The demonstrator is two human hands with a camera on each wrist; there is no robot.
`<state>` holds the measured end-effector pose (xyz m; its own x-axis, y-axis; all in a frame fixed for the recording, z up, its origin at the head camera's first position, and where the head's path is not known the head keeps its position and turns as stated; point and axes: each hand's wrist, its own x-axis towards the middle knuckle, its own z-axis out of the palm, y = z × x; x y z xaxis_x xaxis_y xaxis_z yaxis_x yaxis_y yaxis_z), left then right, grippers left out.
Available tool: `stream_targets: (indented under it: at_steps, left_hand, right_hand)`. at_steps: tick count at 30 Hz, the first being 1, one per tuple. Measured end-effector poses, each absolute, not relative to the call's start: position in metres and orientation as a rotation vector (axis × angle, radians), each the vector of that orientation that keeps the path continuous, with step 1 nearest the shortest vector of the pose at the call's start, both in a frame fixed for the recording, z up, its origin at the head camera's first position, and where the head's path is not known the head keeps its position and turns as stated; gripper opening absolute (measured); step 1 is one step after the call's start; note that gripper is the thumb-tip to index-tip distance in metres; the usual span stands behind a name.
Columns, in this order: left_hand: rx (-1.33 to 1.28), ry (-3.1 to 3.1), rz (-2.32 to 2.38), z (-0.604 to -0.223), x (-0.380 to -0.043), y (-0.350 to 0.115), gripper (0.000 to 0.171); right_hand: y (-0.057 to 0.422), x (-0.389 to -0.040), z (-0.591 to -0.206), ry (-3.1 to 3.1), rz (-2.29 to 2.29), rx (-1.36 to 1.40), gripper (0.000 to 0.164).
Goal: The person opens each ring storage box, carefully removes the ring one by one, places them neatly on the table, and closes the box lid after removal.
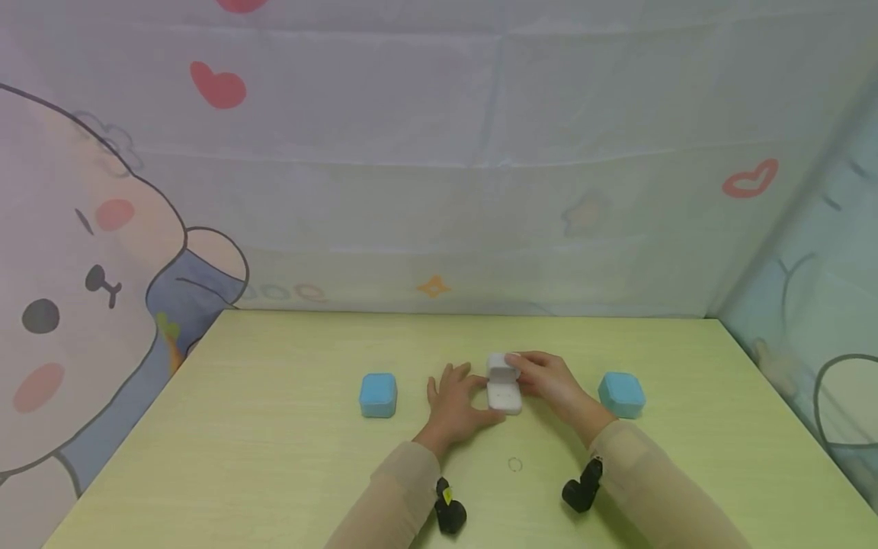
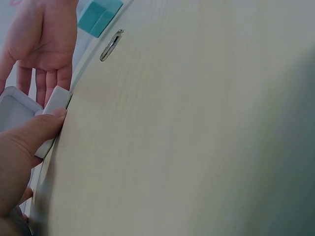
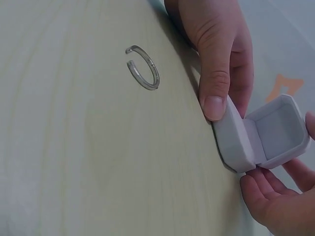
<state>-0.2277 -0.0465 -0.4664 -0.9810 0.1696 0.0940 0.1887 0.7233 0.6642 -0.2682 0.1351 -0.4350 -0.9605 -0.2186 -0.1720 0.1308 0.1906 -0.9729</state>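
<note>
A small white ring box (image 1: 504,398) sits on the table with its lid (image 3: 278,130) raised. My left hand (image 1: 456,408) grips the box's base from the left, thumb along the front side. From the right, my right hand (image 1: 552,381) holds the lid, its thumb on the lid's upper edge and other fingers by the hinge side. The inside of the base is partly seen in the head view. Nearer to me on the table lies a thin silver ring (image 1: 515,464) with a gap in its band (image 3: 150,69), touched by neither hand.
One light blue box (image 1: 378,395) stands left of my left hand, lid down. A second blue box (image 1: 622,395) stands beyond my right forearm. Behind the pale wooden table (image 1: 274,457) hangs a printed cloth (image 1: 411,152).
</note>
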Motion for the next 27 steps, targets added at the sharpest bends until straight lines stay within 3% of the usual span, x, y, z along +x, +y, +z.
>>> stream_targets:
  at_steps: [27]
  left_hand:
    - [-0.301,-2.890,-1.094,-0.4686,-0.2293,-0.0487,0.058]
  right_hand:
    - [0.1358,-0.2688,-0.4268,2.203,-1.743,-0.249,0.051]
